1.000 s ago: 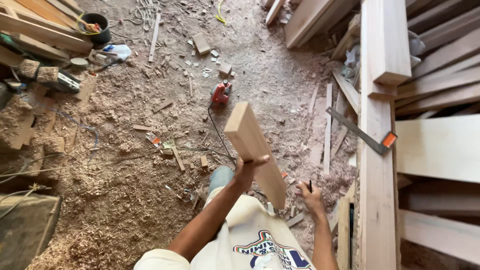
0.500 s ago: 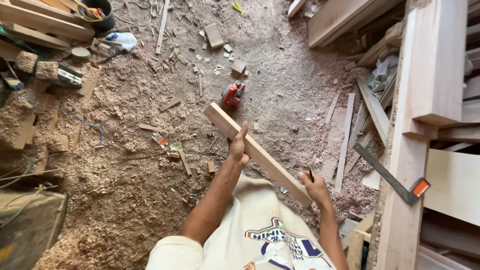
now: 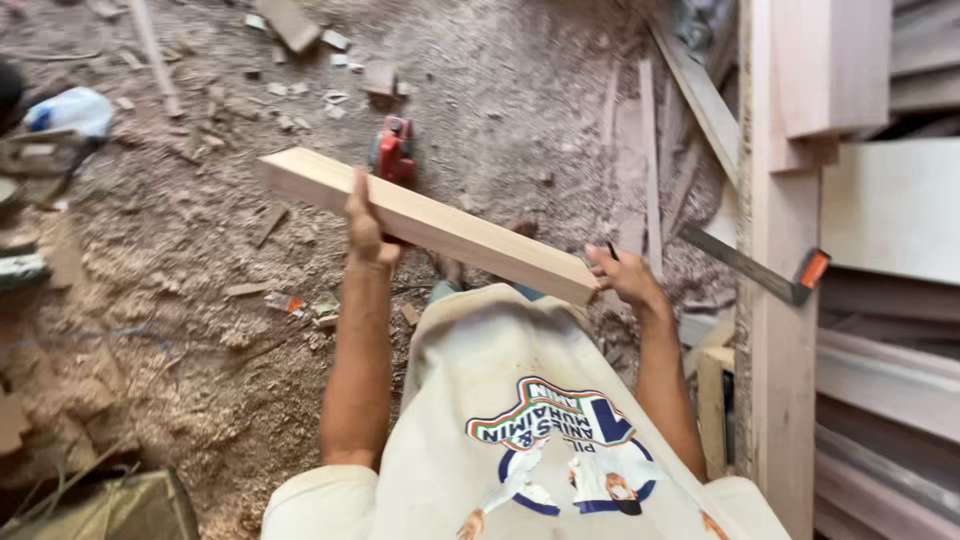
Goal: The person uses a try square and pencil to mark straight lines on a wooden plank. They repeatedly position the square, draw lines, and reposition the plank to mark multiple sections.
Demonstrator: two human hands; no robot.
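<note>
Scene: a head camera looks down over a person's cream printed shirt at a workshop floor thick with sawdust and wood scraps.
Wooden plank: a pale, squared plank is held in the air in front of the body, slanting from upper left down to lower right, above the floor.
Left hand: the left hand wraps the plank near its middle, fingers curled over the far edge, the grip pressed onto the wood.
Right hand: the right hand holds the plank's lower right end, its grip pinching that end; a thin dark object, too small to identify, shows between its fingers.
Floor items: a red tool lies on the floor just beyond the plank.
Right side: stacked boards stand there, with a metal try square with an orange tip resting against them.
</note>
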